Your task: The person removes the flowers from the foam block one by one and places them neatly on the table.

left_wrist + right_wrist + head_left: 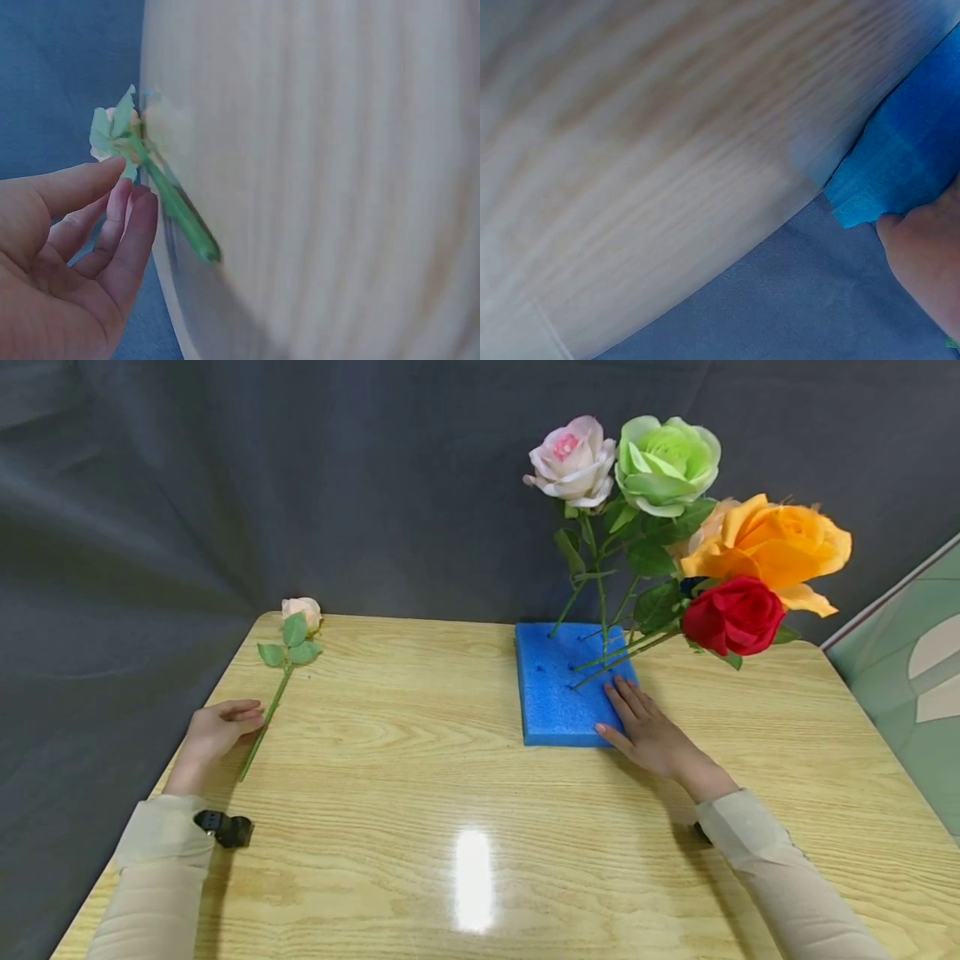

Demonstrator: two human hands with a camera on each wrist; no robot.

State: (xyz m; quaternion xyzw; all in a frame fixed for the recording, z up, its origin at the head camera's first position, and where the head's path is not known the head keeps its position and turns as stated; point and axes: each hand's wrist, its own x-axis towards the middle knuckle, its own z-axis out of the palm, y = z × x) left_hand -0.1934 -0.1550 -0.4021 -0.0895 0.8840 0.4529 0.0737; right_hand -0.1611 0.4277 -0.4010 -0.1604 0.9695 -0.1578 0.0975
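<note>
A pale peach rose (302,610) lies on the table at the left, its green stem (180,214) slanting toward the near side. Beside that stem is my left hand (223,727), thumb and fingers bent a little with a gap between them; I cannot tell whether the fingertips touch it. My right hand (651,735) rests with its fingers spread on the right near part of a blue foam block (555,714). Stuck in the block are a pink-white rose (573,464), a green rose (667,464), an orange rose (772,547) and a red rose (733,616). Another pale bloom is mostly hidden behind the orange one.
The wood-grain table (375,827) spans the view, with a bright light reflection near its front. A dark cloth (375,485) hangs behind and along the left side. At the far right stands a green patterned panel (922,693). The flower heads lean out over the table's right side.
</note>
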